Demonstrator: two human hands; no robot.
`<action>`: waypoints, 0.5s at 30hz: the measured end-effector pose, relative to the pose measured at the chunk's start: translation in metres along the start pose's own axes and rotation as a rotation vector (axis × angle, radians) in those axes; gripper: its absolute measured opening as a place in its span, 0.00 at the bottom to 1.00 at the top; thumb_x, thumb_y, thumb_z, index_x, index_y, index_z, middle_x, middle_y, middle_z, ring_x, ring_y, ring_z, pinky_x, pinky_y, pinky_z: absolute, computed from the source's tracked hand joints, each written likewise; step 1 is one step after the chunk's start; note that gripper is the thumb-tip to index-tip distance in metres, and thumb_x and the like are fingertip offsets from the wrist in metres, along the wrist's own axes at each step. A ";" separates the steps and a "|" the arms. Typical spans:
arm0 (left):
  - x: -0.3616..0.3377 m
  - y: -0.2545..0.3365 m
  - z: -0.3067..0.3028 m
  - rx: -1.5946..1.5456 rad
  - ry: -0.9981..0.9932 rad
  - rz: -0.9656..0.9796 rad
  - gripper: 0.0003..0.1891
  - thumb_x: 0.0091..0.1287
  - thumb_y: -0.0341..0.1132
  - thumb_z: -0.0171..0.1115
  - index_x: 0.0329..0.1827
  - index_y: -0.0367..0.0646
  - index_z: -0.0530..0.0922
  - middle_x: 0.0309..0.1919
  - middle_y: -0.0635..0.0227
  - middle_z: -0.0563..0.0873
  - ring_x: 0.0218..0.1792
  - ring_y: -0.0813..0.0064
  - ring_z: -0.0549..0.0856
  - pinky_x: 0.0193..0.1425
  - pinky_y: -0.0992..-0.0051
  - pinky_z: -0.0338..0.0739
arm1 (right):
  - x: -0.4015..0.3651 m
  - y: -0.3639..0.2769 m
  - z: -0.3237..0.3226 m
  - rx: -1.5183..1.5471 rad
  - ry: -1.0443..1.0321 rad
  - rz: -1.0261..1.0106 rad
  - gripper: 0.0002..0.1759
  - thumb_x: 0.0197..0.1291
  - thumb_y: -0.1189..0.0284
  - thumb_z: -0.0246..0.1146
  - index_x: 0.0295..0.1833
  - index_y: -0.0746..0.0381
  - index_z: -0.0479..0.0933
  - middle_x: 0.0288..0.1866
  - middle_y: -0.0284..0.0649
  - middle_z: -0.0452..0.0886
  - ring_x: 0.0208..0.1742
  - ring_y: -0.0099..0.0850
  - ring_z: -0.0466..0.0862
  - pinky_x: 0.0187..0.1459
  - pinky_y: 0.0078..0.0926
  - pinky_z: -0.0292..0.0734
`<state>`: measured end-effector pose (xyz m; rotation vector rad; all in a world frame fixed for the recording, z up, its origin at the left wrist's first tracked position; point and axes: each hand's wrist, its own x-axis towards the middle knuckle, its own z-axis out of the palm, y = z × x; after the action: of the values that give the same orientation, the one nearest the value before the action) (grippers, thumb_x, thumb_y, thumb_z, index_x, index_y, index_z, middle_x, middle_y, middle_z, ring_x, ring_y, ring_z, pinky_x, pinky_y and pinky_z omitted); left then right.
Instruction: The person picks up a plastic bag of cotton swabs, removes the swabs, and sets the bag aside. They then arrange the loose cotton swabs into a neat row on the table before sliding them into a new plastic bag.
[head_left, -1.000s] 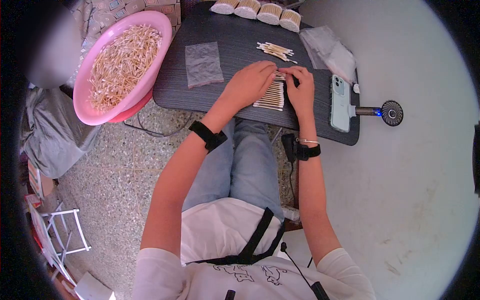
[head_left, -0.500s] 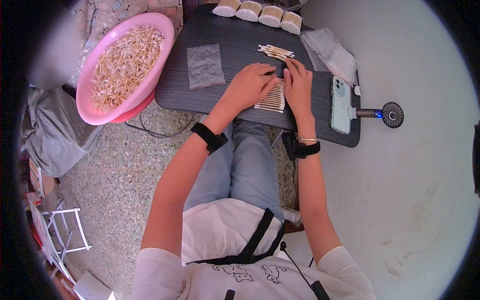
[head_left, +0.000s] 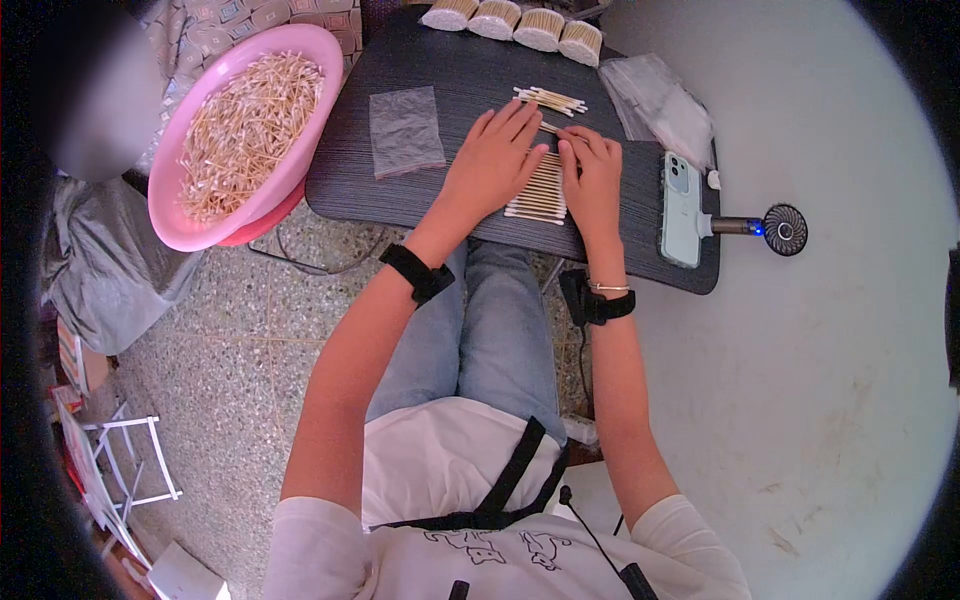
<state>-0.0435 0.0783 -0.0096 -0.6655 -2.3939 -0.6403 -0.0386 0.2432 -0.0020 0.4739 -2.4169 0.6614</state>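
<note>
A neat row of cotton swabs lies side by side near the front edge of the dark table. My left hand rests over the row's left side, fingers stretched forward. A single cotton swab spans the gap between my hands, its left end by my left fingertips. At the other end, my right hand pinches it with thumb and forefinger, just beyond the top of the row. Right behind my fingers is a small loose pile of cotton swabs.
To the left stands a pink basin full of loose swabs. A clear plastic bag lies on the dark table. Several round swab bundles line the back edge. More bags, a phone and a small fan are at right.
My right hand has drawn back slightly from the loose pile, bringing a swab toward the row. The left fingers have straightened and reached forward.
</note>
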 end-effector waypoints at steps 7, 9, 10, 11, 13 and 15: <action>-0.001 -0.001 0.001 -0.004 -0.139 -0.023 0.22 0.74 0.43 0.45 0.63 0.37 0.72 0.65 0.61 0.75 0.68 0.66 0.70 0.74 0.61 0.58 | 0.000 0.002 0.000 0.079 0.044 0.038 0.12 0.65 0.68 0.58 0.47 0.63 0.82 0.51 0.40 0.81 0.55 0.42 0.75 0.58 0.38 0.68; 0.000 0.000 0.000 -0.103 -0.123 -0.033 0.22 0.75 0.42 0.45 0.63 0.37 0.73 0.64 0.59 0.75 0.68 0.64 0.70 0.74 0.61 0.58 | -0.001 0.004 0.003 0.152 0.047 0.110 0.14 0.66 0.68 0.57 0.49 0.64 0.81 0.52 0.41 0.81 0.57 0.43 0.76 0.60 0.38 0.68; 0.000 -0.001 0.000 -0.152 -0.115 -0.038 0.22 0.75 0.42 0.45 0.62 0.36 0.73 0.64 0.58 0.75 0.67 0.63 0.71 0.74 0.61 0.58 | -0.001 0.004 0.002 0.166 0.032 0.118 0.14 0.66 0.68 0.57 0.49 0.64 0.81 0.53 0.42 0.81 0.57 0.44 0.77 0.61 0.38 0.68; 0.000 -0.001 0.001 -0.184 -0.100 -0.046 0.21 0.75 0.41 0.45 0.62 0.36 0.73 0.64 0.57 0.75 0.67 0.62 0.71 0.74 0.61 0.58 | -0.001 0.003 0.002 0.180 0.017 0.126 0.14 0.67 0.68 0.56 0.50 0.65 0.81 0.53 0.43 0.82 0.58 0.44 0.77 0.61 0.38 0.68; 0.001 -0.003 0.002 -0.249 -0.070 -0.063 0.21 0.75 0.41 0.45 0.61 0.35 0.73 0.63 0.54 0.75 0.67 0.60 0.71 0.74 0.61 0.59 | -0.001 0.001 0.000 0.200 -0.018 0.117 0.15 0.67 0.68 0.56 0.51 0.65 0.81 0.54 0.44 0.82 0.59 0.44 0.77 0.62 0.38 0.68; 0.002 -0.005 0.004 -0.238 -0.013 -0.056 0.21 0.75 0.40 0.45 0.61 0.34 0.73 0.61 0.52 0.76 0.66 0.58 0.72 0.74 0.61 0.59 | 0.001 0.000 -0.003 0.209 -0.056 0.082 0.15 0.67 0.68 0.56 0.51 0.65 0.81 0.54 0.44 0.82 0.60 0.43 0.77 0.63 0.37 0.68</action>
<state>-0.0491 0.0773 -0.0131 -0.7041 -2.3767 -0.9576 -0.0381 0.2447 0.0004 0.4852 -2.4418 0.9546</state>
